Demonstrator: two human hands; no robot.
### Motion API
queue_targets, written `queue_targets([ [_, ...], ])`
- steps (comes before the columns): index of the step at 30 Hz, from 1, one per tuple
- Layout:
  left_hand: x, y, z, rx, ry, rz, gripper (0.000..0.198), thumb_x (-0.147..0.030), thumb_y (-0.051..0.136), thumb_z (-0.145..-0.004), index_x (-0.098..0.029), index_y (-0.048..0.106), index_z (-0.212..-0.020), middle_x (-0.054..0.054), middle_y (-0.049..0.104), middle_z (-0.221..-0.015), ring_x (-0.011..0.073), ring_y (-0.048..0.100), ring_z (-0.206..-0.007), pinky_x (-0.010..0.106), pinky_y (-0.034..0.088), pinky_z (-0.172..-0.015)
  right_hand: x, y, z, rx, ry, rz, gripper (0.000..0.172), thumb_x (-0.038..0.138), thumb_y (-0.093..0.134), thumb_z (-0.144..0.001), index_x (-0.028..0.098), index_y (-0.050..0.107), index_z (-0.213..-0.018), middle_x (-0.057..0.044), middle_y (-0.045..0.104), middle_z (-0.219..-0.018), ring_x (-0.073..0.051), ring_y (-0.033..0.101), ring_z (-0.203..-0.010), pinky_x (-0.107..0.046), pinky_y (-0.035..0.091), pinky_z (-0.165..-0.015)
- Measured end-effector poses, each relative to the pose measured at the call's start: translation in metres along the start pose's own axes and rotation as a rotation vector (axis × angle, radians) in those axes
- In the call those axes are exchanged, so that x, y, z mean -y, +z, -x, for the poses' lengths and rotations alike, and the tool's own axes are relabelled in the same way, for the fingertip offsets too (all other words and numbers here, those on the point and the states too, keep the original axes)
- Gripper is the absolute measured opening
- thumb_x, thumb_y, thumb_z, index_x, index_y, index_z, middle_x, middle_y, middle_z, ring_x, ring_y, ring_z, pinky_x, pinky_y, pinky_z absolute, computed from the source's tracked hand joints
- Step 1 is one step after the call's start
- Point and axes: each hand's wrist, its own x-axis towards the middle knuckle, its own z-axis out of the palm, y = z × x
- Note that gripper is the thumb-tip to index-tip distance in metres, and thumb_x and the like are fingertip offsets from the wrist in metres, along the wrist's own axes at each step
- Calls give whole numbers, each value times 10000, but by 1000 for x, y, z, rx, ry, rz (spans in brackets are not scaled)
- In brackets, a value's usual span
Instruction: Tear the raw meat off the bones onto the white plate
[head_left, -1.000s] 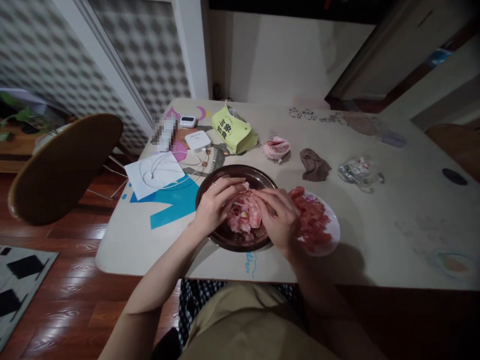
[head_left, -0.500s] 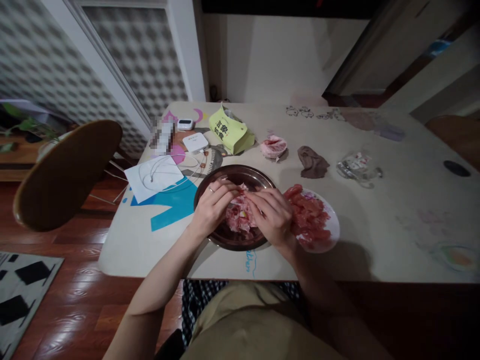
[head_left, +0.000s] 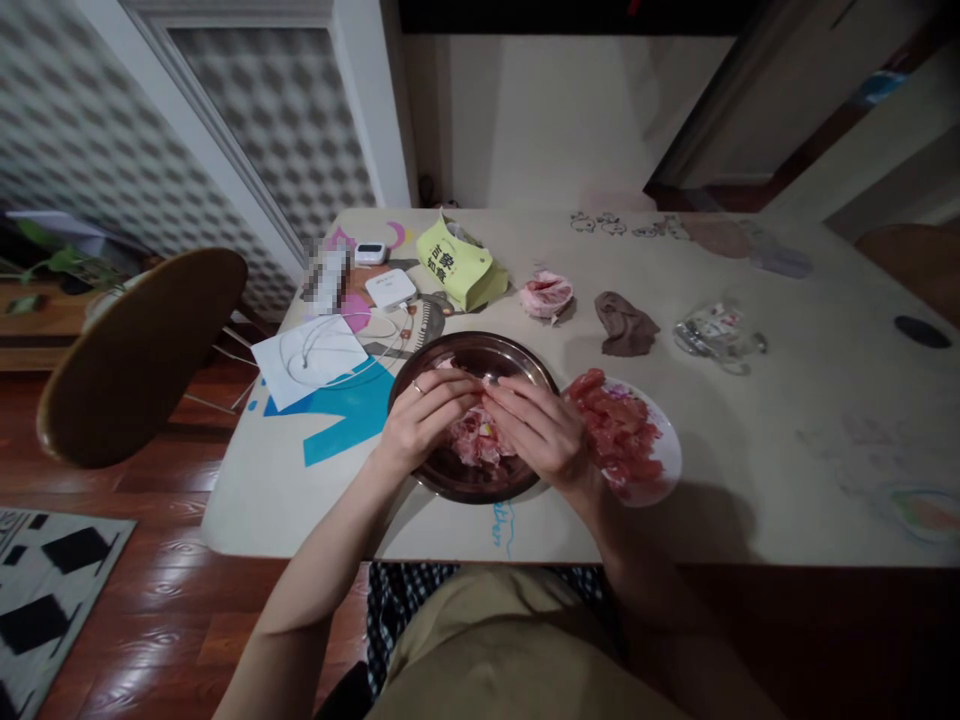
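Note:
A round metal bowl point(head_left: 480, 492) holds pale pink meat scraps point(head_left: 480, 440). Over it, my left hand point(head_left: 429, 415) and my right hand point(head_left: 541, 425) meet at the fingertips. Both have their fingers bent and pinched together. A small bit of pink meat seems to lie between the fingertips, mostly hidden by them. Right of the bowl, partly behind my right hand, a white plate point(head_left: 670, 455) carries a pile of red meat pieces point(head_left: 619, 425). A pink, crumpled-looking lump point(head_left: 547, 296) lies beyond the bowl.
Behind the bowl are a yellow-green packet point(head_left: 461, 265), a brown cloth point(head_left: 626, 325) and a clear glass object point(head_left: 716, 335). To the left lie a white box point(head_left: 391, 289), a cable, a white sheet point(head_left: 307, 365) and a small display device point(head_left: 370, 253). A chair point(head_left: 142, 360) stands at the left.
My fingertips have shifted slightly over the bowl, and my right fingers are a little straighter. The bowl and plate remain in place on the table.

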Motion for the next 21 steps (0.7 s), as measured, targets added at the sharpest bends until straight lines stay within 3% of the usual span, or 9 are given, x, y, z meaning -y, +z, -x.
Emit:
queue_targets([
  [7, 1, 5, -1, -67, 23, 107, 301, -122, 493, -1065, -165, 673, -1302, 133, 764, -1266, 224, 706, -1269, 401, 637, -1033, 3, -1, 7, -10, -54, -142, 352, 18, 613, -975, 7, 657, -1324, -208, 733, -1317, -272, 652, -1353, -393, 633, -1090],
  [14, -6, 5, 1, -227, 7, -51, 384, -108, 634, -999, -211, 681, -1366, 119, 734, -1348, 214, 742, -1211, 330, 657, -973, 10, 2, 15, -94, 40, -85, 580, 46, 667, -968, 61, 493, -1521, -155, 692, -1399, -231, 675, -1318, -335, 632, -1092],
  [21, -13, 1, -2, -197, 30, -40, 350, -137, 648, -1000, -189, 696, -1343, 129, 764, -1271, 233, 741, -1212, 362, 664, -963, 19, 6, 12, -137, 137, -57, 625, 57, 723, -943, 135, 507, -1525, -92, 735, -1336, -182, 755, -1178, -262, 641, -1037],
])
